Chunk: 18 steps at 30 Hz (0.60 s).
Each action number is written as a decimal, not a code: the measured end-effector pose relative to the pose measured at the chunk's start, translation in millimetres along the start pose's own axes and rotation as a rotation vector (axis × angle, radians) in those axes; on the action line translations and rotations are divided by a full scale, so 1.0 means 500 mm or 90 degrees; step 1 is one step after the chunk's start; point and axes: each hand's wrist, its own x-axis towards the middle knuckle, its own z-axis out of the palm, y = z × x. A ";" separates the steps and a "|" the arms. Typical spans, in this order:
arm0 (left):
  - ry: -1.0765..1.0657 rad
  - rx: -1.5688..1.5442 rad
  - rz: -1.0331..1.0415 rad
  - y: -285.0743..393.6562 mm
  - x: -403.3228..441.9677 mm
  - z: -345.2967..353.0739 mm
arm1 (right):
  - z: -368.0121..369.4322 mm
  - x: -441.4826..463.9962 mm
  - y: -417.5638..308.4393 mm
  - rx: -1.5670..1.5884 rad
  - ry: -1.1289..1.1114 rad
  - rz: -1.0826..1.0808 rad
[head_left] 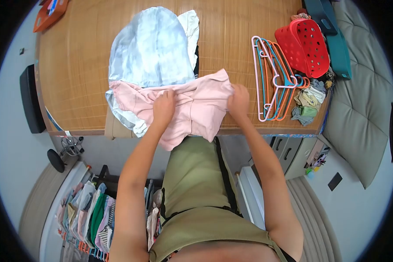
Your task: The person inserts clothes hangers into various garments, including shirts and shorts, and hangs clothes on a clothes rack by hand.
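Note:
A pink garment (205, 102), like a small top, lies rumpled across the near edge of the table, its lower part hanging over. My left hand (164, 106) is closed on the cloth left of its middle, fingers bent into a fold. At its right side my right hand (238, 100) pinches the edge; those fingertips are partly hidden. Beneath and beyond the pink cloth is a light blue garment (150, 48), spread out. White cloth (189, 35) shows along its right side, with a bit of something black.
Several plastic hangers (266, 83) lie to the right on the wooden table (78, 65). A red perforated basket (288, 43), folded small clothes (309, 102) and teal bins (339, 54) stand beyond them. An orange tray (48, 17) sits far left. Hung clothes (89, 214) are below left.

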 end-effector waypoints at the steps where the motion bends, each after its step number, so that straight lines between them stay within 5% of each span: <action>1: 0.024 -0.007 -0.035 0.011 0.017 -0.008 | 0.025 0.022 -0.004 0.039 -0.023 -0.064; 5: -0.019 -0.006 -0.074 -0.003 0.045 -0.002 | 0.043 0.075 -0.082 0.016 -0.047 -0.253; 6: 0.015 0.000 -0.035 -0.005 0.044 -0.005 | 0.054 0.075 -0.080 0.005 -0.022 -0.279; 9: 0.105 -0.004 0.023 -0.006 0.048 -0.030 | 0.077 0.073 -0.028 -0.153 -0.233 -0.350; 12: 0.192 -0.076 -0.033 -0.003 0.067 -0.086 | 0.066 0.044 -0.016 -0.046 -0.168 -0.526; 15: 0.268 -0.148 -0.042 -0.017 0.092 -0.099 | 0.046 0.018 -0.044 0.016 -0.277 -0.429; 18: 0.268 -0.118 0.021 -0.030 0.092 -0.098 | 0.047 0.079 -0.105 0.087 0.037 -0.303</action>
